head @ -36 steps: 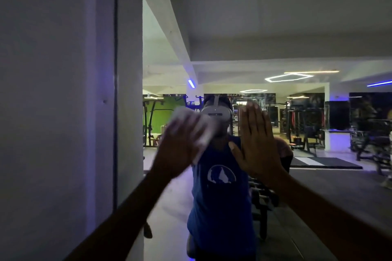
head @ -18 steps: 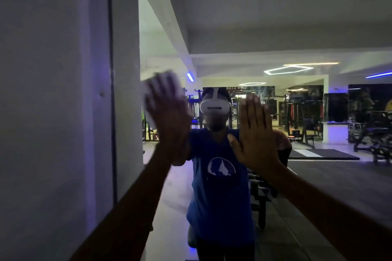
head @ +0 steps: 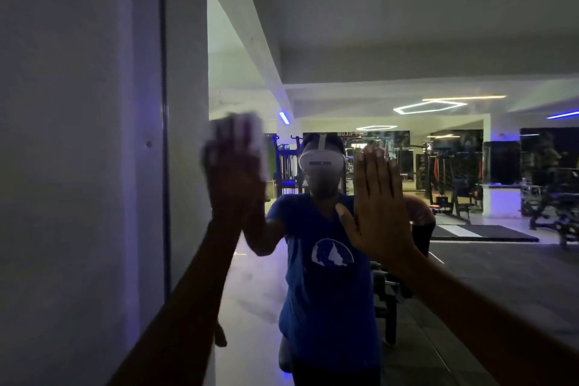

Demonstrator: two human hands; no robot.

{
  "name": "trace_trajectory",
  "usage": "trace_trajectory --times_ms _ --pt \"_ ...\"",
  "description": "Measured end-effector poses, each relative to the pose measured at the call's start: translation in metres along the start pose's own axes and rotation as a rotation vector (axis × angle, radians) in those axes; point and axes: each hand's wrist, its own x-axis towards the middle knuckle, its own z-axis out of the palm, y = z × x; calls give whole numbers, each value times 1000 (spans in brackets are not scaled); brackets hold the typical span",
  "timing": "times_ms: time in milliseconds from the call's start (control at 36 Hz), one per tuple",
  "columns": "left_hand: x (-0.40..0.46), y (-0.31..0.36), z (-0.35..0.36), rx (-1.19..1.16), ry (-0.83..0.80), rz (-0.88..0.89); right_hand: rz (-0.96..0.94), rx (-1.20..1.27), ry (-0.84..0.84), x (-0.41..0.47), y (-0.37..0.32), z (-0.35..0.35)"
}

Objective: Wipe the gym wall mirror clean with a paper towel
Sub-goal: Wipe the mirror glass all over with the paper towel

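The left hand (head: 236,180) presses a white paper towel (head: 247,135) flat against the wall mirror (head: 407,41), fingers stretched upward, near the mirror's left edge beside the grey wall (head: 78,135). The hand and the towel are blurred. One second ago this hand was lower and nearer the middle, tilted to the right, in front of the reflected headset (head: 319,163); now it stands upright, higher and more to the left, about where it was half a second ago. The right hand (head: 376,207) lies open and flat on the glass with fingers together, and it keeps the same place as before. The reflection shows a blue shirt (head: 329,291).
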Motion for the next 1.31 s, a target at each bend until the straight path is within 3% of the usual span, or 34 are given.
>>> trace_trajectory --times_ms 56,83,167,194,222,250,333,361,389,472,528,556,667,750,889,1000,1139,1222,1306 --pt "4 9 1 110 -53 -357 12 8 -1 0 -2 0" --pt "-7 26 6 116 -128 -334 13 10 3 0 -2 0" --pt "-57 70 3 -34 -296 349 -1 5 18 0 -3 -2" --pt "-54 57 0 -60 -303 481 -6 6 15 0 -3 -2" --pt "-42 33 3 -55 -280 493 -3 9 10 -1 -2 -1" --pt "-29 8 6 8 -217 411 4 14 7 -1 -2 -1" --pt "4 -35 3 130 -80 -346 23 29 1 -1 -3 0" --pt "1 -23 4 128 -57 -467 28 30 -1 0 -4 -1" --pt "-10 -6 8 110 -74 -424 30 32 -5 -1 -5 0" --pt "-56 35 3 -36 -326 307 45 23 -19 -2 -8 -2" --pt "-49 4 -1 -45 -349 563 62 24 -34 1 -17 -3" --pt "-37 -17 -2 -15 -318 547 56 39 -30 5 -25 -4" --pt "14 -86 -1 131 -172 127 -40 143 -15 31 -60 -7" --pt "8 -105 3 125 -121 42 -106 150 15 53 -77 -8" --pt "-68 -75 3 135 -48 -133 -179 105 10 87 -91 -14" --pt "-42 -90 9 201 -36 -31 -160 48 -18 114 -93 -16" --pt "113 -126 34 271 56 169 -120 61 -13 123 -93 -7" --pt "195 -134 37 246 -4 159 -115 72 10 120 -94 -1" --pt "216 -131 41 182 37 142 -108 89 46 119 -94 2"
